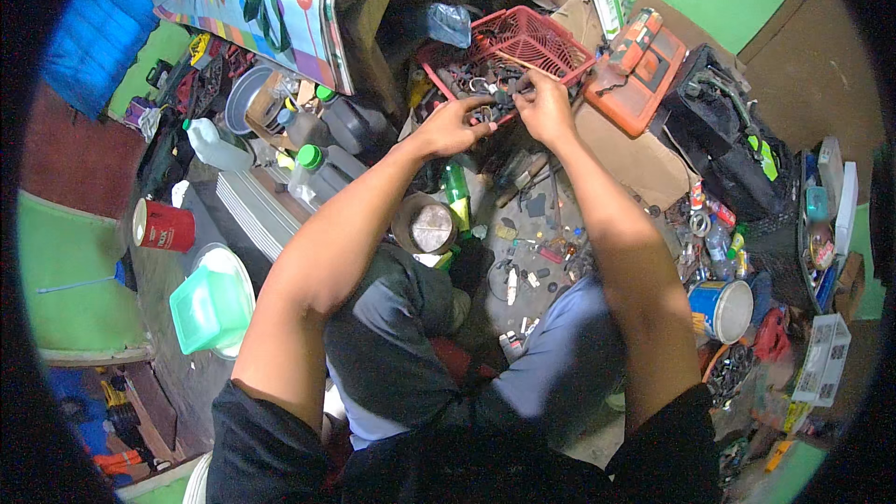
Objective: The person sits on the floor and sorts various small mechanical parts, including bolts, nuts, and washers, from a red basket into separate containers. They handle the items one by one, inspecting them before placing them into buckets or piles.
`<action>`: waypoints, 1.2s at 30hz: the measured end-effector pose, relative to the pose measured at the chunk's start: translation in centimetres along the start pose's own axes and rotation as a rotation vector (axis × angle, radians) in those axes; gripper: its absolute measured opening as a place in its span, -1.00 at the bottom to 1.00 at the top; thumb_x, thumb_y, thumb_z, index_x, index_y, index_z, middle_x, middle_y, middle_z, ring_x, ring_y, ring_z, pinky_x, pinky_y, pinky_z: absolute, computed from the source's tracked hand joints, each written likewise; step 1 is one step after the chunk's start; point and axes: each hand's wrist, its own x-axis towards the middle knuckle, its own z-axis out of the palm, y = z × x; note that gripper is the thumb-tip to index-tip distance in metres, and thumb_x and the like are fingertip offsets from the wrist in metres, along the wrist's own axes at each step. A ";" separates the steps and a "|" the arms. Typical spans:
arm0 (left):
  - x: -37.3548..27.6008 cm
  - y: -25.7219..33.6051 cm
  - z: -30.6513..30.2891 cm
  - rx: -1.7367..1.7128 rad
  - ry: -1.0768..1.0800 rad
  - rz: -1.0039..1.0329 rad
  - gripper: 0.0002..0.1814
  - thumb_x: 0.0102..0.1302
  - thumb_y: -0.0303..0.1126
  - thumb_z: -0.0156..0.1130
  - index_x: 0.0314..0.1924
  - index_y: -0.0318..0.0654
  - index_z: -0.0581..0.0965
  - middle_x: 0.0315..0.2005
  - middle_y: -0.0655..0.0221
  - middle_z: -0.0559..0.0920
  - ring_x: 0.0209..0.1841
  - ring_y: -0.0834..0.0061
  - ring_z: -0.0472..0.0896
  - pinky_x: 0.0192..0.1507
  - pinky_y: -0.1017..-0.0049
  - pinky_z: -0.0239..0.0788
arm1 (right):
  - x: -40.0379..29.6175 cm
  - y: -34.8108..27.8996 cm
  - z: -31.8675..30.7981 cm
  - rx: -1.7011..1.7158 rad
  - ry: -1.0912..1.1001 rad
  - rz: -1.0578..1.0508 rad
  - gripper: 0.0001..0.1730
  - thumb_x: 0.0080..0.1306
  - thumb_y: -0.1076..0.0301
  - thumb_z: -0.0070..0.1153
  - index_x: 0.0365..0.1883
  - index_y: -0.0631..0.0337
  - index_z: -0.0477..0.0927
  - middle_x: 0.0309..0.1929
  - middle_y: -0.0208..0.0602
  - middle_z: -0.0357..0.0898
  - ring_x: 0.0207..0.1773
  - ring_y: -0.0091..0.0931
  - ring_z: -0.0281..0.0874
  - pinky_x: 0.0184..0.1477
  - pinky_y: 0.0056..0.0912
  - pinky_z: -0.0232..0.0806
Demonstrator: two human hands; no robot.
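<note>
A red plastic basket (535, 31) lies ahead of me, filled with small dark parts and bits of wire. Over its near left part is my left hand (455, 127), its thumb and fingers spread around dark pieces at the basket's near edge. My right hand (542, 101) is over the near right part, fingers bent and close together beside small dark parts; whether it grips one cannot be made out. A thin wooden stick (525, 64) lies across the basket, just above my right fingers. A crumpled clear plastic bag (449, 24) rests at the basket's left corner.
Right of the basket are an orange plastic case (640, 87) and a black bag (728, 126). A green bottle (456, 192), a round metal can (430, 227) and scattered small parts lie on the floor nearer me. Dark jugs (339, 171) stand left; a blue bucket (721, 311) is right.
</note>
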 end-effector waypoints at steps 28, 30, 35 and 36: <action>6.2 10.5 9.8 0.415 -0.089 0.532 -0.19 0.34 0.15 0.26 0.40 -0.27 0.40 0.31 -0.04 0.50 0.40 -0.02 0.41 0.45 0.11 0.19 | -17.1 4.5 -16.9 -0.546 -0.290 0.266 -0.56 0.43 0.06 0.15 -0.07 0.33 0.66 -0.08 0.21 0.67 0.07 0.03 0.63 0.13 0.09 0.42; 5.6 13.7 12.4 0.453 -0.113 0.589 -0.25 0.37 0.09 0.27 0.43 -0.14 0.39 0.34 -0.01 0.47 0.41 -0.04 0.38 0.48 0.10 0.14 | -20.4 5.2 -18.2 -0.582 -0.376 0.334 -0.55 0.42 0.04 0.18 -0.06 0.33 0.67 -0.07 0.21 0.67 0.08 0.03 0.63 0.12 0.09 0.43; 2.7 16.6 17.5 0.300 -0.120 0.640 -0.35 0.38 0.02 0.28 0.36 -0.15 0.46 0.29 -0.02 0.50 0.38 -0.06 0.41 0.45 0.10 0.20 | -27.5 5.8 -18.7 -0.348 -0.207 0.394 -0.61 0.39 0.13 0.23 -0.05 0.32 0.68 -0.13 0.19 0.70 0.01 0.02 0.67 0.07 0.05 0.46; 1.6 16.8 18.8 0.270 -0.130 0.618 -0.36 0.38 0.00 0.28 0.35 -0.16 0.47 0.29 -0.03 0.51 0.37 -0.06 0.42 0.44 0.10 0.21 | -29.0 6.2 -18.1 -0.292 -0.129 0.409 -0.61 0.38 0.14 0.23 -0.04 0.32 0.68 -0.14 0.18 0.70 0.00 0.02 0.68 0.07 0.04 0.46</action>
